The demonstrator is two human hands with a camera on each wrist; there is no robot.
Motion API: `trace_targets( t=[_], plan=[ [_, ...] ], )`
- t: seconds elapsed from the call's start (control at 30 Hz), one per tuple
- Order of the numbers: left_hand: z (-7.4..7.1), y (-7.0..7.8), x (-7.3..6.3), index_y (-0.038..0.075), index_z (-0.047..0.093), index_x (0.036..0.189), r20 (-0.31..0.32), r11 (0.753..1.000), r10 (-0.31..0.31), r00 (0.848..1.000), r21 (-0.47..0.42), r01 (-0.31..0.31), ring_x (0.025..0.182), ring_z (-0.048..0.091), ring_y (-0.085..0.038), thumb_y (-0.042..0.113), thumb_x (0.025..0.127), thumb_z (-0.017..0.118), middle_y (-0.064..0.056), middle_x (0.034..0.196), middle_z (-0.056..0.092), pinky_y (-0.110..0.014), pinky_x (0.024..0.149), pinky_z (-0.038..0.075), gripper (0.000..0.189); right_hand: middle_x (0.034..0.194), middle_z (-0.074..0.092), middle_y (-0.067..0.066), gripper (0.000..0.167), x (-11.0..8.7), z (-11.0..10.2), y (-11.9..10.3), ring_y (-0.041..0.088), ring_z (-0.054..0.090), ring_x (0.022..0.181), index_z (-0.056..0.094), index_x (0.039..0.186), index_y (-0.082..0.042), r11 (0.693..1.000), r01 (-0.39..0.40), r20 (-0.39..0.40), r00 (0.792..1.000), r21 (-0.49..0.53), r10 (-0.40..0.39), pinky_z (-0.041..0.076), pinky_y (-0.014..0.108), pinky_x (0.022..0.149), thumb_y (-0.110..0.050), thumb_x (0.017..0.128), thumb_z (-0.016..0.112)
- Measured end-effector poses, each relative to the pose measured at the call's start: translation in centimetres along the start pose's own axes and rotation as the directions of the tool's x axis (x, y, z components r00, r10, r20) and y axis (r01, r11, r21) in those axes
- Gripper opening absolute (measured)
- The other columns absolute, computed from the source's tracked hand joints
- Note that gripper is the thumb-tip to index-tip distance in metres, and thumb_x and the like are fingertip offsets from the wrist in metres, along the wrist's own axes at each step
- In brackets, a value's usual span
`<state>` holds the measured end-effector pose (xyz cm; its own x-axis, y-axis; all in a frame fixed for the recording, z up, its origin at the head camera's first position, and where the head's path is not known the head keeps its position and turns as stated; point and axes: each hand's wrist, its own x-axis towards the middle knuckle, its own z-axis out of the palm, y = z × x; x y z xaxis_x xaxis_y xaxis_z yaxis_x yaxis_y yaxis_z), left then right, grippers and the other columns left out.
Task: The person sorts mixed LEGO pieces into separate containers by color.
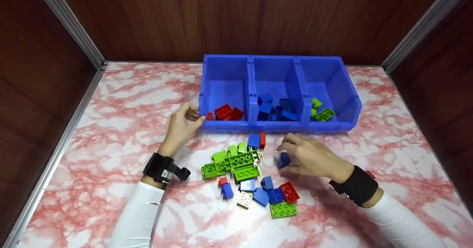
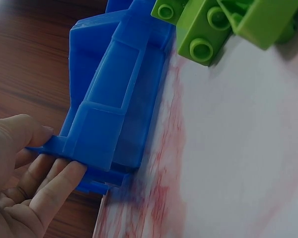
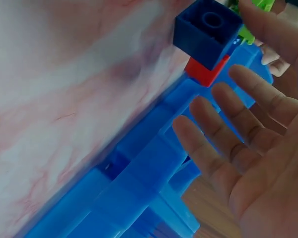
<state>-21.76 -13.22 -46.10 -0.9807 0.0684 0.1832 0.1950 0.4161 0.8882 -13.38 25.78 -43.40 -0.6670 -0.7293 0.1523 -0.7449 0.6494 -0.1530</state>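
Observation:
My left hand [image 1: 183,124] grips the front left corner of the left blue storage bin [image 1: 226,125]. In the left wrist view, the thumb and fingers [image 2: 64,179] lie on either side of the bin's edge [image 2: 100,131]. My right hand [image 1: 314,157] is over the table, in front of the middle bin. A dark blue toy brick [image 1: 283,160] shows in the gap between its thumb and index finger. The right wrist view has the fingers [image 3: 203,134] fairly straight and spread, with the blue brick [image 3: 208,32] just beyond the thumb tip.
Red bricks [image 1: 224,111] lie in the left bin, blue bricks [image 1: 265,109] in the middle one, green bricks [image 1: 325,115] in the right one. On the table are a green brick cluster [image 1: 242,161], loose blue bricks [image 1: 261,196], a red brick [image 1: 289,192] and a green brick [image 1: 283,210].

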Motion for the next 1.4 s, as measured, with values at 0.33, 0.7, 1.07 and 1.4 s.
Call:
trace_targets(
  t=[0.33, 0.7, 1.07, 1.4],
  plan=[
    [0.0, 0.0, 0.0, 0.002, 0.064, 0.11, -0.005, 1.0, 0.014, 1.0, -0.001, -0.014, 0.095, 0.068, -0.028, 0.008, 0.094, 0.076, -0.018, 0.103, 0.073, -0.045, 0.093, 0.06, 0.021, 0.1, 0.068, 0.005, 0.023, 1.7, 1.0, -0.5, 0.019, 0.067, 0.091, 0.081, 0.095, -0.012, 0.992, 0.052, 0.108, 0.992, 0.117, -0.065, 0.064, 0.034, 0.08, -0.004, 0.074, 0.087],
    [-0.1, 0.1, -0.1, 0.002, 0.064, 0.111, 0.008, 1.0, 0.0, 1.0, -0.01, 0.0, 0.098, 0.068, -0.03, 0.008, 0.095, 0.075, -0.019, 0.106, 0.073, -0.046, 0.094, 0.06, 0.021, 0.092, 0.071, 0.004, 0.017, 2.3, 0.8, -0.3, 0.018, 0.068, 0.087, 0.082, 0.095, -0.008, 0.986, 0.067, 0.069, 0.995, 0.151, -0.078, 0.064, 0.034, 0.078, -0.002, 0.079, 0.086],
    [-0.2, -0.2, -0.1, 0.003, 0.064, 0.112, 0.005, 1.0, -0.008, 1.0, -0.004, 0.008, 0.097, 0.067, -0.027, 0.008, 0.095, 0.075, -0.018, 0.106, 0.073, -0.043, 0.094, 0.059, 0.021, 0.101, 0.075, 0.013, 0.019, 5.4, -3.5, 1.3, 0.024, 0.075, 0.091, 0.08, 0.1, -0.002, 0.987, 0.008, -0.142, 0.99, 0.161, 0.015, 0.067, 0.029, 0.077, 0.003, 0.081, 0.084],
    [-0.1, -0.1, -0.1, 0.001, 0.063, 0.111, 0.0, 1.0, 0.009, 1.0, -0.012, -0.009, 0.096, 0.068, -0.029, 0.007, 0.094, 0.075, -0.019, 0.105, 0.073, -0.042, 0.092, 0.06, 0.022, 0.105, 0.075, 0.017, 0.018, 8.9, -1.9, 4.9, 0.033, 0.076, 0.092, 0.08, 0.107, 0.001, 0.969, -0.206, -0.196, 0.953, 0.133, 0.23, 0.067, 0.043, 0.078, -0.005, 0.091, 0.08]
  ],
)
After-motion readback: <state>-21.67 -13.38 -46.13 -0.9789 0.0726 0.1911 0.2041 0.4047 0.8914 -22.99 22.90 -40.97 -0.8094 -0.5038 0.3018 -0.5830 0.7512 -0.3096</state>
